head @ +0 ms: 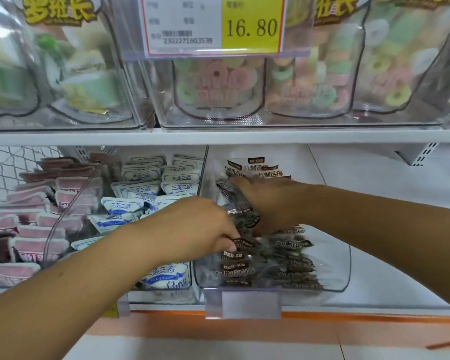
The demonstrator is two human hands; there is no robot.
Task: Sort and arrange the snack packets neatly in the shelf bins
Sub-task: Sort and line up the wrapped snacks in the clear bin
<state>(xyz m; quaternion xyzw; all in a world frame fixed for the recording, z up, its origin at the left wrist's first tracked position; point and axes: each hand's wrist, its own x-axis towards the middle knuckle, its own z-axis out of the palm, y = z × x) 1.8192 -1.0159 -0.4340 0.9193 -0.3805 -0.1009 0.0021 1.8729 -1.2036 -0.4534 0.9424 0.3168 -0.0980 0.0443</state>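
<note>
Head view: both bare arms reach into the clear plastic bin [344, 266] at the lower right of centre, which holds the clear snack packets with dark brown print [278, 261]. The left hand [192, 227] comes in from the lower left, its fingers curled down and pinching the edge of one of these packets near the middle of the bin. The right hand [270, 201] lies over the packets further back, fingers stretched toward the left. Whether it clasps a bunch or only presses on them I cannot tell.

Judging by how things lie, the work is partway through. At the rear of this bin a few packets stand upright with their labels facing out. The front half is a loose, overlapping heap lying flat, so it has yet to be straightened. In the neighbouring bin at centre left, the white packets with blue print [130, 206] stand in rows at the back but tumble at the front. The pink packets [37, 196] at the far left are stacked roughly. The clear label holder [242, 302] on the front of the working bin carries no tag. In the upper half of the frame, the bags of pastel ring sweets [218, 81] behind the yellow price tag [250, 24] stand in their tubs.
</note>
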